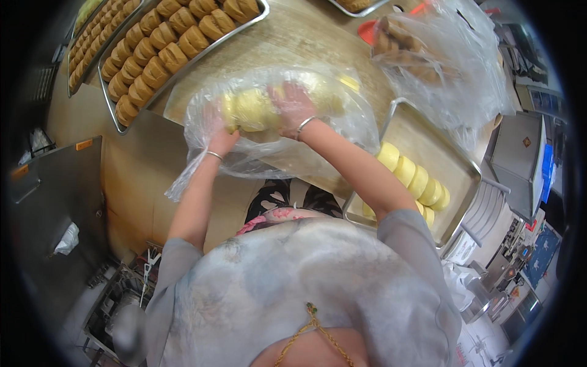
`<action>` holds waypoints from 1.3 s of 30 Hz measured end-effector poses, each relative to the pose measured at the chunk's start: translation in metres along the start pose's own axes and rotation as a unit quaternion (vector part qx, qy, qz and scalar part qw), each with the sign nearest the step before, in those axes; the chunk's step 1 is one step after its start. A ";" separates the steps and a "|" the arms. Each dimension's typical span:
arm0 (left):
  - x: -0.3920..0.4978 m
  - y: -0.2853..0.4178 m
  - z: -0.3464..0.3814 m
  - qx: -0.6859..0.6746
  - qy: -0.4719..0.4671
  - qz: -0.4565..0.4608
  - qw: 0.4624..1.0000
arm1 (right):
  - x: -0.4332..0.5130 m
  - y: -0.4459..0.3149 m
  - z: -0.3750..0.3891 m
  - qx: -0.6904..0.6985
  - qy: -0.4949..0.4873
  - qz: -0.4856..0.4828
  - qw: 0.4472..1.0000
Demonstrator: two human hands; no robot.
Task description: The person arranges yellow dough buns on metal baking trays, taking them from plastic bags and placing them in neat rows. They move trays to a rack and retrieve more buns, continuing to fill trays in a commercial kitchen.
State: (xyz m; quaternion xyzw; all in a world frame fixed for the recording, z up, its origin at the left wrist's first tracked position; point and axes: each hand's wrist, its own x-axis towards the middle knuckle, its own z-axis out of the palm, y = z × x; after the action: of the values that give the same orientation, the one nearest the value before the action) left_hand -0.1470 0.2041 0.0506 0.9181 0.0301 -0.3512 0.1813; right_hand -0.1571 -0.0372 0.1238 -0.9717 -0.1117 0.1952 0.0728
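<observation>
A clear plastic bag (339,137) lies on the wooden table before me. Inside it is a row of smooth, pale yellow dough pieces or buns (251,110). My left hand (222,135) grips the left end of this row, its fingers blurred by the plastic. Further right, my right hand (296,108) clasps the row from above, with plastic film over its fingers. Beside my right forearm is a metal tray (440,133). More yellow pieces (415,179) sit in rows at its near end, partly hidden by my arm.
A metal tray of brown buns (156,73) stands at the back left, with another tray of brown pieces (98,36) beyond. At the back right, a large plastic bag (440,73) holds brown pieces, near a red object (367,32). A grey metal cabinet (59,197) stands left.
</observation>
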 end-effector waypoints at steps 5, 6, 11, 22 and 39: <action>-0.005 0.014 -0.013 0.041 0.023 0.026 0.999 | -0.042 0.007 -0.018 0.159 0.021 -0.012 0.987; -0.004 0.016 -0.015 0.048 0.024 0.030 0.998 | -0.057 0.011 -0.021 0.190 0.012 -0.022 0.982; -0.007 0.029 -0.018 0.107 0.088 0.033 0.990 | -0.161 0.088 -0.030 0.472 0.082 -0.095 0.873; -0.014 0.061 -0.025 0.146 0.084 -0.015 0.986 | -0.201 0.232 0.043 0.115 0.153 0.263 0.946; -0.017 0.044 -0.011 0.074 0.041 0.055 0.995 | -0.017 -0.022 0.032 0.217 0.037 0.016 0.975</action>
State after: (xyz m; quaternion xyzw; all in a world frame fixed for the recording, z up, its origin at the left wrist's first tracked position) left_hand -0.1447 0.1683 0.0825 0.9430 -0.0391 -0.3039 0.1300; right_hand -0.1889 -0.0172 0.1046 -0.9409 -0.0483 0.1799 0.2830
